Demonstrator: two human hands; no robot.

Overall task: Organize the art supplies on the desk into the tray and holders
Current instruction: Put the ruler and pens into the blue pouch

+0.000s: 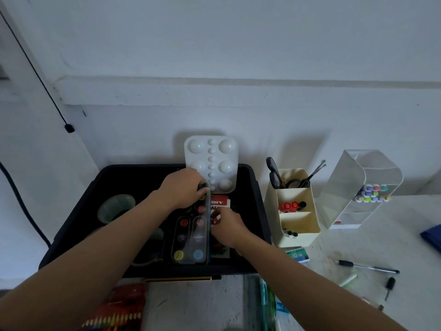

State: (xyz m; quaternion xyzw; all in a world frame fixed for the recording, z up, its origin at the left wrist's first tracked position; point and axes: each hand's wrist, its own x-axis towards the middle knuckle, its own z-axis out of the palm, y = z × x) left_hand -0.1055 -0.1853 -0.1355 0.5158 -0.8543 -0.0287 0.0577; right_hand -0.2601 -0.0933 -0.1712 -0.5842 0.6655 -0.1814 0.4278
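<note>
Left-hand grip: the left hand (185, 187) curls its fingers over the far end of a watercolour set (191, 237), while the right hand (228, 223) has its fingers bent at the set's long right edge and appears to pinch it. The set lies flat inside the black tray (260, 199), just beside a red-labelled packet (220, 202) and below a white mixing palette (212, 158) propped at the tray's far wall. The case looks light and stiff, and its clear lid is probably smooth enough to slip. It is best held by opposite edges and kept level, since a loose lid could spring open and shed paint pans. On the tabletop (358, 247) to the right stand a cream organiser (298, 225) and a clear marker holder (358, 187). A pen (367, 266) and a pencil (181, 278) are not yet sorted.
</note>
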